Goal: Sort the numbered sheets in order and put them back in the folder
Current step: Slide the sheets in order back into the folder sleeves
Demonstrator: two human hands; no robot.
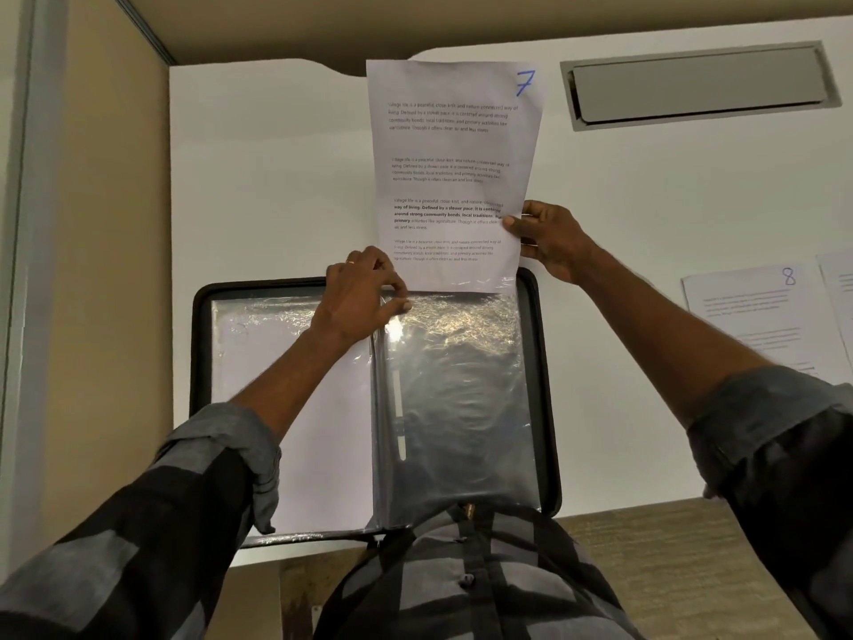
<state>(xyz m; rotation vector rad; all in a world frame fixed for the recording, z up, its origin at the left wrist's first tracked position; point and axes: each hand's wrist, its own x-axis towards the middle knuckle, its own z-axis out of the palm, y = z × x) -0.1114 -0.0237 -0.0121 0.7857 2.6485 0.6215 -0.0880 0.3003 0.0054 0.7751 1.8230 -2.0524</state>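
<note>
A black folder (540,362) lies open on the white desk in front of me, with clear plastic sleeves on both sides. The left sleeve (286,385) holds a white sheet. A printed sheet marked 7 (452,177) stands above the right sleeve (461,385), its bottom edge at the sleeve's top opening. My right hand (549,240) grips the sheet's right edge. My left hand (364,293) pinches the top edge of the right sleeve near the folder's spine. A sheet marked 8 (757,316) lies on the desk at the right.
The white desk (258,187) has a grey cable hatch (697,85) at the back right. Another sheet's edge (840,288) shows at the far right beside sheet 8. A tan partition wall (101,224) runs along the left. Carpet shows below the desk's front edge.
</note>
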